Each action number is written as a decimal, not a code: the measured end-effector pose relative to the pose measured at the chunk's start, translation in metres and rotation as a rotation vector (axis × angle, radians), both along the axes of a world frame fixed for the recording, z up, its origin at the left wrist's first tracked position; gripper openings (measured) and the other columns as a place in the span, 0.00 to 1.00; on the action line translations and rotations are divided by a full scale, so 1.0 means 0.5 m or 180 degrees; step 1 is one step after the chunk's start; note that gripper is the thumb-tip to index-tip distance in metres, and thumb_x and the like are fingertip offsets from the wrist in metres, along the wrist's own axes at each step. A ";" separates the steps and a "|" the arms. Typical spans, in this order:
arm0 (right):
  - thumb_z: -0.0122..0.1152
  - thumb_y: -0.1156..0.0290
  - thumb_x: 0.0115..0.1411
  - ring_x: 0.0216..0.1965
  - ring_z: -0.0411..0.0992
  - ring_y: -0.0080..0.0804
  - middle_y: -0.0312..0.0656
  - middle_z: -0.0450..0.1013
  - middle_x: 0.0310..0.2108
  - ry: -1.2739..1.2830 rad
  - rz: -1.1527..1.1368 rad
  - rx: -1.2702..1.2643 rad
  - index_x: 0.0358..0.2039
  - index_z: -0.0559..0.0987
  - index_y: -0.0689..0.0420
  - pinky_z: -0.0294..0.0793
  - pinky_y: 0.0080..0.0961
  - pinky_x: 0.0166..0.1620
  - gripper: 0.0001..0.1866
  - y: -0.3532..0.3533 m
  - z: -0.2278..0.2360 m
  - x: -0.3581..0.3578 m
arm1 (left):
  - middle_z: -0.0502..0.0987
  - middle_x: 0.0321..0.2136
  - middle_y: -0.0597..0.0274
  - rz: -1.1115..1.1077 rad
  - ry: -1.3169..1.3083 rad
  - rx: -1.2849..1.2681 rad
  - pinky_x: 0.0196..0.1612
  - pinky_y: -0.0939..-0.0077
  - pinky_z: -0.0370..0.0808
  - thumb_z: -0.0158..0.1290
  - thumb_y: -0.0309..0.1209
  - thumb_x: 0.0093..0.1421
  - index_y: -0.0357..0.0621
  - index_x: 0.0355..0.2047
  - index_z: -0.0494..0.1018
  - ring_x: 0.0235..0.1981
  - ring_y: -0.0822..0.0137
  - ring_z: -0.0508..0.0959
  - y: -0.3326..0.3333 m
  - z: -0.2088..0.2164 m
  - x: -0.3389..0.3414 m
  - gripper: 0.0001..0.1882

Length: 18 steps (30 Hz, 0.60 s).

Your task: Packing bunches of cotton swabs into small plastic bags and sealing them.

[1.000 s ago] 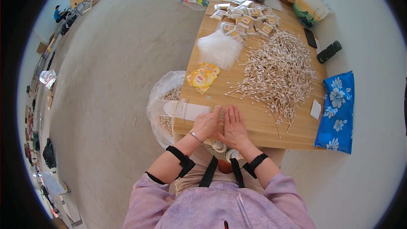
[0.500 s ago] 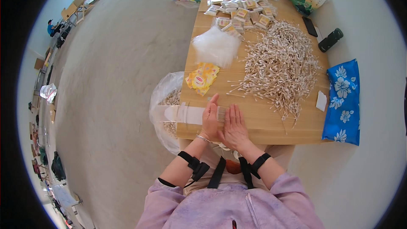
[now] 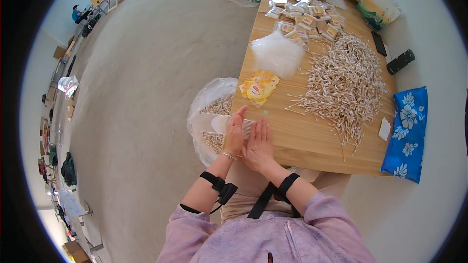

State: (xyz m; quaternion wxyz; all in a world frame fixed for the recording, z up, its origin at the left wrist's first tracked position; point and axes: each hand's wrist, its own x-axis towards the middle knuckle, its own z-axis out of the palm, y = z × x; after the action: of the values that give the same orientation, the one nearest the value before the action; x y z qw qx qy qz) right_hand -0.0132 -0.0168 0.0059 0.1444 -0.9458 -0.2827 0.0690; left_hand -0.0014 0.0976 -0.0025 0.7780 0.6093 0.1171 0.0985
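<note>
A flat row of cotton swabs point(image 3: 248, 127) is pressed between my two hands at the table's near left corner. My left hand point(image 3: 234, 134) stands on edge at the row's left side, its fingers straight. Along the right side lies my right hand point(image 3: 259, 145), palm down with fingers together. From beneath my left hand a pale translucent strip with a rounded end point(image 3: 219, 124) juts past the table edge. Below it, a clear plastic bag point(image 3: 197, 109) holds many loose swabs. Yellow printed cards point(image 3: 259, 88) lie just beyond my hands.
A big heap of loose swabs point(image 3: 346, 87) covers the table's right. Farther back are clear plastic sleeves point(image 3: 278, 54) and packed swab packets point(image 3: 312, 19). A blue floral pouch point(image 3: 407, 131), black bottle point(image 3: 400, 62) and phone point(image 3: 379, 44) line the wall side.
Both hands have moved left, over the table's edge, carrying the row of swabs and the translucent strip with them. The view has shifted, so the table appears farther right.
</note>
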 end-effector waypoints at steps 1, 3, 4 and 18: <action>0.46 0.51 0.57 0.68 0.33 0.56 0.61 0.40 0.65 -0.0007 0.0006 -0.0011 0.62 0.47 0.73 0.28 0.46 0.67 0.44 0.000 -0.002 -0.001 | 0.60 0.60 0.54 0.0006 -0.0007 -0.0011 0.65 0.70 0.50 0.33 0.44 0.69 0.32 0.59 0.57 0.63 0.63 0.56 0.001 0.001 -0.001 0.28; 0.47 0.50 0.56 0.68 0.32 0.55 0.61 0.38 0.65 0.0110 0.0005 0.0079 0.62 0.45 0.72 0.27 0.46 0.67 0.46 -0.001 -0.008 0.000 | 0.61 0.60 0.54 0.0051 0.0124 -0.0108 0.65 0.71 0.50 0.33 0.43 0.69 0.32 0.59 0.58 0.63 0.64 0.57 0.003 0.003 -0.003 0.28; 0.47 0.50 0.56 0.68 0.32 0.55 0.61 0.38 0.65 0.0114 0.0021 0.0071 0.62 0.45 0.72 0.27 0.46 0.67 0.46 0.002 -0.004 0.000 | 0.61 0.60 0.54 0.0067 0.0128 -0.0116 0.65 0.71 0.50 0.33 0.43 0.69 0.32 0.59 0.58 0.63 0.64 0.57 0.005 0.004 -0.005 0.28; 0.46 0.51 0.57 0.68 0.28 0.56 0.61 0.34 0.66 0.0056 0.0035 0.0160 0.62 0.43 0.73 0.26 0.47 0.67 0.45 0.008 -0.011 0.001 | 0.62 0.59 0.55 -0.0114 0.0140 -0.0256 0.65 0.71 0.52 0.35 0.39 0.69 0.34 0.58 0.59 0.61 0.66 0.59 0.023 0.008 -0.010 0.24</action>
State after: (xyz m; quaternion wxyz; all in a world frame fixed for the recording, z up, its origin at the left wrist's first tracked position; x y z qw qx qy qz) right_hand -0.0128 -0.0126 0.0005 0.1702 -0.9396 -0.2883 0.0710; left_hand -0.0065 0.1092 0.0013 0.8007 0.5816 0.1271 0.0663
